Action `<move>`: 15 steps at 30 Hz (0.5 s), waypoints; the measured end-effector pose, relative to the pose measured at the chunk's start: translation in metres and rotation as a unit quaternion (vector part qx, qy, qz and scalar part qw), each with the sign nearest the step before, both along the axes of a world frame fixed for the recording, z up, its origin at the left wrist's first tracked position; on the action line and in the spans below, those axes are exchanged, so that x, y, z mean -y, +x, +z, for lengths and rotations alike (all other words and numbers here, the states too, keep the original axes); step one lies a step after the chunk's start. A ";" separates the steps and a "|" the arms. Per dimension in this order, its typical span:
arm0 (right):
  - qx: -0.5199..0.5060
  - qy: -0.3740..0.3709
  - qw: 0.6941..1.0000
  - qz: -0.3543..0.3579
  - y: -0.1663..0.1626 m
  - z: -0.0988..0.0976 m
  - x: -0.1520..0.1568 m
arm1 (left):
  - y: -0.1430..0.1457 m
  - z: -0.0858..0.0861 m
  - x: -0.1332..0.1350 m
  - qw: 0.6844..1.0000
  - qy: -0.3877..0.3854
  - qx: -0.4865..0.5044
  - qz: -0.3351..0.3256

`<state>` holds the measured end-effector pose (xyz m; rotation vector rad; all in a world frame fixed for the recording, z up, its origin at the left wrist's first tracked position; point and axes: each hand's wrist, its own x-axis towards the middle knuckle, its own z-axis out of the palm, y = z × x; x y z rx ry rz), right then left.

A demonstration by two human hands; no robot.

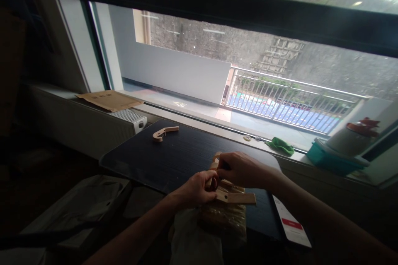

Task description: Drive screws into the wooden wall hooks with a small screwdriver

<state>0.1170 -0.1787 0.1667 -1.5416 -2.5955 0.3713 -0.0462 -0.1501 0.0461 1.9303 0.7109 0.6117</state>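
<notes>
My left hand (pixel 197 188) is closed around a light wooden piece with a flat arm (pixel 239 198), its thumb pressed along the wood. A small dark hole shows near the thumb. Close beside it, my right hand (pixel 238 169) is closed in a pinch against the upper part of the wood. Whatever lies between its fingertips is hidden. A reddish, ring-like part shows between the hands, too small to name. Under them sits a bundle in shiny clear wrap (pixel 225 219). Farther off, a hook-shaped wooden piece (pixel 159 134) with thin pegs lies on the dark table (pixel 137 161).
A phone (pixel 292 221) with a lit screen lies by the table's right edge. On the windowsill are a green cloth-like item (pixel 280 145) and a teal box (pixel 332 158) under a grey pot. A brown envelope (pixel 110 100) rests on the ledge at left.
</notes>
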 end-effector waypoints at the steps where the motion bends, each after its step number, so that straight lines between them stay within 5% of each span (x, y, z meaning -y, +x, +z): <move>1: -0.004 0.002 1.000 0.006 0.000 0.000 0.001 | -0.002 -0.002 0.002 1.000 -0.014 0.020 -0.012; 15: 0.005 -0.004 1.000 0.020 0.003 0.001 0.002 | -0.021 -0.032 0.018 0.997 0.074 0.022 0.018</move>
